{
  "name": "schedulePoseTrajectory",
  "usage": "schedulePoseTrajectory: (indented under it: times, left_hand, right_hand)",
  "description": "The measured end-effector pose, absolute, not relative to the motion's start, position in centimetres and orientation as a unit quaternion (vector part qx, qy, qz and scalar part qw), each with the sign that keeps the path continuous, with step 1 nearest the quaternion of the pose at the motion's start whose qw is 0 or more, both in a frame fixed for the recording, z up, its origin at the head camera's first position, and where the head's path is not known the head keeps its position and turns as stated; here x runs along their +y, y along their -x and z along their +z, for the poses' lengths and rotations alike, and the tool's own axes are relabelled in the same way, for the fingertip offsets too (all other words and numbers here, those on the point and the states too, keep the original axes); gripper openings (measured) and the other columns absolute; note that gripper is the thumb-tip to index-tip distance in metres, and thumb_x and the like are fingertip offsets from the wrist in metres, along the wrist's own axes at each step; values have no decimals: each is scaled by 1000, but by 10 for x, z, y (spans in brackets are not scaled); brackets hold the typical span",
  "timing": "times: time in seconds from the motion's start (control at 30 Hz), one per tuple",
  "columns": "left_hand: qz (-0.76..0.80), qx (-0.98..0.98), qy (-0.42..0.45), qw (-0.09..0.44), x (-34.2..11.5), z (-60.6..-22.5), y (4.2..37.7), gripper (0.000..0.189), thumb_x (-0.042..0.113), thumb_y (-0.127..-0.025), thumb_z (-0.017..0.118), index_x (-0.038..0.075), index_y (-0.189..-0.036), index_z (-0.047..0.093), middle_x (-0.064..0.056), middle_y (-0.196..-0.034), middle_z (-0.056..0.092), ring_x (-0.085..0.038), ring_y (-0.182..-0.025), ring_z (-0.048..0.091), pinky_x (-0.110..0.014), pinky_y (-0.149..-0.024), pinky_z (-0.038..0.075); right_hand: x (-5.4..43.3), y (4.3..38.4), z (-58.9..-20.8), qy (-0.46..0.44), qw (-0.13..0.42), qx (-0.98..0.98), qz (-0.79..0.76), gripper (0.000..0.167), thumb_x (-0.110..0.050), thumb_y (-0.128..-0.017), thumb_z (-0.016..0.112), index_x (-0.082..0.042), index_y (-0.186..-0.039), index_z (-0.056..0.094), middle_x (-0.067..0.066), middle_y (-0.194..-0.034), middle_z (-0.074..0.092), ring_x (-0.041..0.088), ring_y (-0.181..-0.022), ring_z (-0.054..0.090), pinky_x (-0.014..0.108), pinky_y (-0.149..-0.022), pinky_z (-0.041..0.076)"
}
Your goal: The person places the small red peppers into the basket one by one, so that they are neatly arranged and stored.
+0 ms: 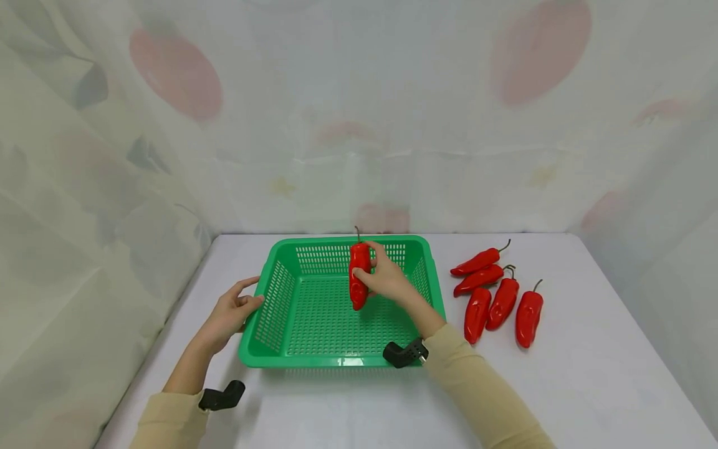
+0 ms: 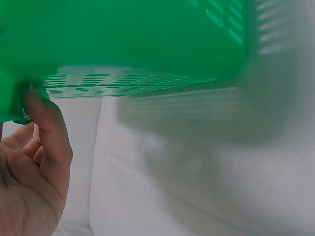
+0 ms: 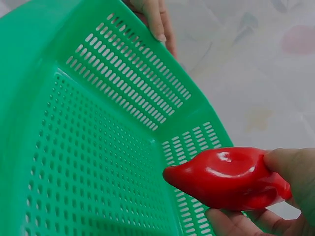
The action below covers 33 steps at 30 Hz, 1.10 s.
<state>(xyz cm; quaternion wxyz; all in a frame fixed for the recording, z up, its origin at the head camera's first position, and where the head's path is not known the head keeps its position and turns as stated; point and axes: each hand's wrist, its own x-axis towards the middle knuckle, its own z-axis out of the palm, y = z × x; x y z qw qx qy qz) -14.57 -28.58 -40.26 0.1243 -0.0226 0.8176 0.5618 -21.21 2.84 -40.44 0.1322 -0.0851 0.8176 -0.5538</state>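
My right hand (image 1: 387, 277) grips a red chili pepper (image 1: 359, 274) over the green plastic basket (image 1: 342, 362), its stem pointing away and its tip toward me. In the right wrist view the pepper (image 3: 221, 177) lies between thumb and fingers, above the perforated basket floor (image 3: 98, 167). At the basket's left side my left hand (image 1: 227, 315) holds the rim, the thumb on one side and the fingers on the other. The left wrist view shows that hand (image 2: 39, 157) pinching the rim from below, beside the basket's outer wall (image 2: 138, 39).
Several more red peppers (image 1: 477, 312) lie on the white table (image 1: 594, 349) to the right of the basket. A pale patterned curtain (image 1: 359, 125) hangs behind the table. Each wrist carries a black camera mount (image 1: 221, 396).
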Motion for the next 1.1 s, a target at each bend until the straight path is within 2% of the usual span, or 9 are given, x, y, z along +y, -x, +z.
schedulePoseTrajectory:
  times: [0.1,0.27,0.43,0.63,0.87,1.1]
  left_hand:
    - [561,818,23,125,-285,-401,145,58,20,-96,49,9,-145,20,-25,-94,57,-23,-73,64,-36,-62,55]
    - [558,820,26,125,-295,-420,153,61,28,-95,51,15,-146,20,-21,-94,58,-21,-73,64,-37,-62,55]
    - [552,825,26,122,-298,-426,156,64,35,-93,53,18,-146,20,-18,-93,59,-22,-73,65,-38,-63,55]
    - [551,825,27,122,-299,-426,155,63,35,-93,53,18,-145,21,-17,-94,59,-22,-74,65,-39,-64,55]
    - [548,827,24,121,-299,-424,155,63,34,-94,52,17,-145,21,-16,-93,60,-22,-74,65,-38,-64,55]
    - [549,827,26,120,-297,-424,154,64,35,-93,53,17,-146,21,-18,-96,60,-23,-76,65,-38,-64,55]
  right_hand:
    - [22,212,-407,92,139,819,-549,71,-21,-89,61,-18,-145,17,18,-116,53,24,-78,64,35,-53,55]
    - [13,210,-407,88,155,813,-554,69,-21,-89,61,-16,-145,20,19,-117,53,28,-82,63,35,-52,55]
    - [5,210,-409,85,182,810,-551,69,-22,-89,61,-14,-145,20,19,-121,53,29,-86,64,43,-60,56]
    - [-6,212,-416,90,204,810,-543,68,-22,-89,60,-12,-143,21,21,-120,54,31,-88,64,46,-64,55]
    - [-20,211,-415,78,230,790,-563,67,-19,-89,60,-9,-143,22,23,-124,50,36,-98,60,49,-67,54]
    - [-28,211,-417,75,276,768,-573,65,-19,-89,61,-5,-141,24,20,-114,53,30,-87,63,50,-71,54]
